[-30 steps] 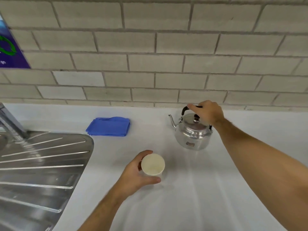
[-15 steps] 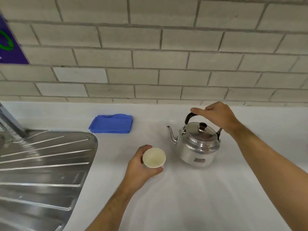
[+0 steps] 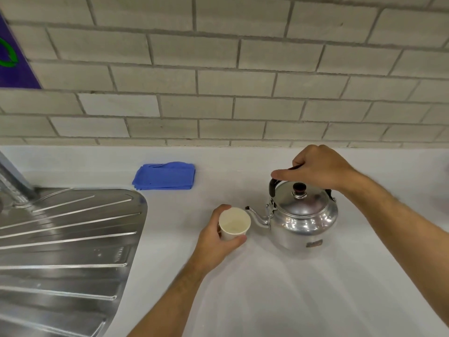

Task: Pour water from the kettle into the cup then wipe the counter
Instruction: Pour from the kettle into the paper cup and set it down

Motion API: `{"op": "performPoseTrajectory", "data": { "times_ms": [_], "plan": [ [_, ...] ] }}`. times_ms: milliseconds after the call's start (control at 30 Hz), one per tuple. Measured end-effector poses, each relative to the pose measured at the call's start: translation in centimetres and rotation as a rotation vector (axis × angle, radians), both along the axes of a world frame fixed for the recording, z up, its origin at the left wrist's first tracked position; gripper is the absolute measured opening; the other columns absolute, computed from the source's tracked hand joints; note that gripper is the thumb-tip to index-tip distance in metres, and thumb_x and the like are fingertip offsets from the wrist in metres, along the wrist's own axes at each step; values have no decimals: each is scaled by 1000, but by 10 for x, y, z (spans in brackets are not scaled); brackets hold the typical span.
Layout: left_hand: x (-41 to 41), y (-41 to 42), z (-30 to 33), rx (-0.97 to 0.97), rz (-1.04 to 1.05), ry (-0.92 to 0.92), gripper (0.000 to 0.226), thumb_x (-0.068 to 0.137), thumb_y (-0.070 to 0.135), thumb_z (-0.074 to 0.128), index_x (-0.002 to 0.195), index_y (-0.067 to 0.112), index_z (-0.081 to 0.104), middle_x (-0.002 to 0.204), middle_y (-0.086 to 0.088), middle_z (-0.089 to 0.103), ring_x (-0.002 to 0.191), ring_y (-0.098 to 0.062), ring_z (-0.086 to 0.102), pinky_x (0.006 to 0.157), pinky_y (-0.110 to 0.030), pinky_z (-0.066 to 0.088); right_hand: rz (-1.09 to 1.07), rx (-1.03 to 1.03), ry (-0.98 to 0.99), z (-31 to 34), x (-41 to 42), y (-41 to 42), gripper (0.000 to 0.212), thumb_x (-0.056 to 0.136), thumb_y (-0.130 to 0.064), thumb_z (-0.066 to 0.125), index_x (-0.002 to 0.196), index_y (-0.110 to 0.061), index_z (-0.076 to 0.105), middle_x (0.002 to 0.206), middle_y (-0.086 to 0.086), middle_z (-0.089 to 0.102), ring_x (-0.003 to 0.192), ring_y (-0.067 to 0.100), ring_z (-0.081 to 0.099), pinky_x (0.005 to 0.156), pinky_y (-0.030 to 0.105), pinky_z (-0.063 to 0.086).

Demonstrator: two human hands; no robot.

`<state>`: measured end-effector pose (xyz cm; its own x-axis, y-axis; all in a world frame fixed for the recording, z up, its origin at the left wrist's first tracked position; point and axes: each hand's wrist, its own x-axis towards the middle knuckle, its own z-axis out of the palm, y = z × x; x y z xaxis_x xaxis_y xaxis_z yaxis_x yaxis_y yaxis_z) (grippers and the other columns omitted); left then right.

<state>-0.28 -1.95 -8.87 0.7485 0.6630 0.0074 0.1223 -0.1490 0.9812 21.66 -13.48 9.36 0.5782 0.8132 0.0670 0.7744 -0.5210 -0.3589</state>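
Observation:
A shiny metal kettle (image 3: 303,220) with a black lid knob stands on the white counter (image 3: 279,288), right of centre. My right hand (image 3: 318,169) is closed around its black handle from above. The spout points left, its tip right beside the rim of a small cream paper cup (image 3: 234,223). My left hand (image 3: 216,235) wraps the cup from the left and front, holding it upright on the counter. The cup looks empty. A folded blue cloth (image 3: 165,176) lies near the back wall, left of the kettle.
A steel sink drainboard (image 3: 68,244) with raised ribs fills the left side, with a tap base (image 3: 14,183) at its far corner. A grey brick wall (image 3: 218,93) backs the counter. A purple sign (image 3: 12,64) hangs at the upper left.
The kettle has come forward and left from the back of the counter, so its spout now nearly touches the cup. My left hand has stayed on the cup.

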Motion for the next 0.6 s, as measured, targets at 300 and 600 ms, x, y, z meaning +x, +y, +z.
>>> {"op": "performPoseTrajectory", "data": {
  "times_ms": [300,600],
  "plan": [
    [-1,2,-4,-3,-14,-18,74,66,24,86,123,48,45,107,18,65,94,4,63,76,-10,51,29,-95,-177,12,-22,4,73,54,-81,63,44,-17,29,35,-7,25,41,14,31,47,29,29],
    [-1,3,-2,22,-42,-15,73,67,24,85,124,44,45,104,32,62,95,8,62,75,-9,51,56,-136,-245,16,-29,5,70,57,-82,60,43,-18,34,31,-9,31,41,12,37,46,27,34]
  ]
}}
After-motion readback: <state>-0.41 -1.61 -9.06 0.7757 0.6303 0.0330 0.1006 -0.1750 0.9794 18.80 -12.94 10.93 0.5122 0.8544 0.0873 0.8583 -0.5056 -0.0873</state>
